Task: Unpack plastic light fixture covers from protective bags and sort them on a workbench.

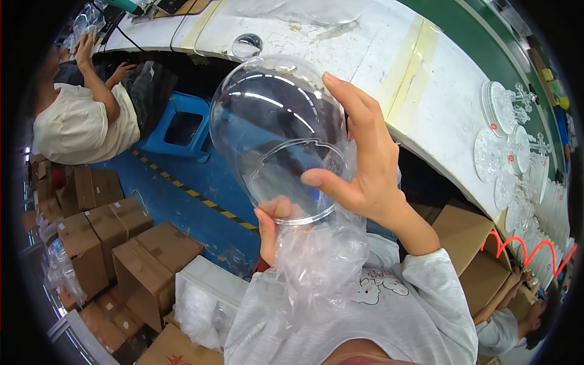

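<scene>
A clear plastic dome (277, 131) fills the middle of the frame, raised close to the camera. The right hand (365, 161) grips its right side, fingers curled over the wall and thumb at the rim. The left hand (274, 228) holds it from below, closed on the rim together with a crumpled clear plastic bag (319, 255). Above runs a white worktable (389, 55); clear ornate parts (511, 143) lie at right. Cardboard boxes (115, 243) crowd the lower left, a seated person (82, 115) the upper left.
</scene>
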`<state>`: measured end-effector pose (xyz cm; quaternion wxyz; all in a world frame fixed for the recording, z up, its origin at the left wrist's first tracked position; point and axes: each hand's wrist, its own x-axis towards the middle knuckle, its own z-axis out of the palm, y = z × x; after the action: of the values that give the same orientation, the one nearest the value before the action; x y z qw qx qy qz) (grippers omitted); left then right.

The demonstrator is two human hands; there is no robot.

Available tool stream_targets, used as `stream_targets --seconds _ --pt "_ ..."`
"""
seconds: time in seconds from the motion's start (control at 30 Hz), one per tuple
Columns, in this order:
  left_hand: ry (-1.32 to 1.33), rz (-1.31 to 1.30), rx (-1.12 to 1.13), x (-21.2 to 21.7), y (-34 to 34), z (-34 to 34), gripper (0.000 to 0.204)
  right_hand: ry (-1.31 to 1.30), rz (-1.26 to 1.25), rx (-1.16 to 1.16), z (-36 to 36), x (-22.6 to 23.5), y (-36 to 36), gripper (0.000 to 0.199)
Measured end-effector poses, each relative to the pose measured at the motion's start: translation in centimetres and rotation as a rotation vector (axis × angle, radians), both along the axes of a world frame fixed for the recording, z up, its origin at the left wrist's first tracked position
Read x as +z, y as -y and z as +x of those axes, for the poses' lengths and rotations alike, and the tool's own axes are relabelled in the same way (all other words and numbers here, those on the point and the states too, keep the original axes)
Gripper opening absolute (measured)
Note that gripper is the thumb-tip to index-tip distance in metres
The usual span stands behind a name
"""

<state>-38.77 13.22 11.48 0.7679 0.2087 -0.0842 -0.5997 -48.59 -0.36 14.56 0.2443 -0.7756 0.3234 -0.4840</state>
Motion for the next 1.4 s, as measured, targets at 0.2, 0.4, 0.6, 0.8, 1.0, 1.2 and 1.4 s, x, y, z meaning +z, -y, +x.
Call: stream_targets --seconds 0.2,0.4,0.6,0.8,1.0,1.2,1.4 --pt "-0.003 0.157 0.106 0.9 -1.1 -0.4 0.031 0.063 0.045 0.064 0.3 0.7 -0.6 0.059" --pt "-0.042 0.121 0.061 -0.2 -0.8 -0.7 0.028 0.038 0.053 0.021 -0.1 -0.1 -0.7 0.061" --pt "0.032 0.086 0.035 -0.1 -0.8 -0.4 0.027 0.062 0.059 0.035 -0.5 0.4 -0.5 0.063" --pt "-0.012 0.092 0.077 0.6 -0.5 -0.6 0.029 0.080 0.101 0.055 -0.7 1.1 -0.3 0.063" --pt "0.018 0.195 0.197 -0.5 0.0 2.9 0.026 0.356 0.489 0.142 -2.3 0.0 1.9 0.043" --pt "0.314 0.219 0.394 -1.0 -1.6 5.9 0.020 0.883 0.615 -0.161 -10.2 0.2 9.5 0.032" --pt "0.565 0.078 0.147 -1.5 -2.2 6.0 0.036 1.085 0.710 -0.093 -8.2 -1.1 9.9 0.028"
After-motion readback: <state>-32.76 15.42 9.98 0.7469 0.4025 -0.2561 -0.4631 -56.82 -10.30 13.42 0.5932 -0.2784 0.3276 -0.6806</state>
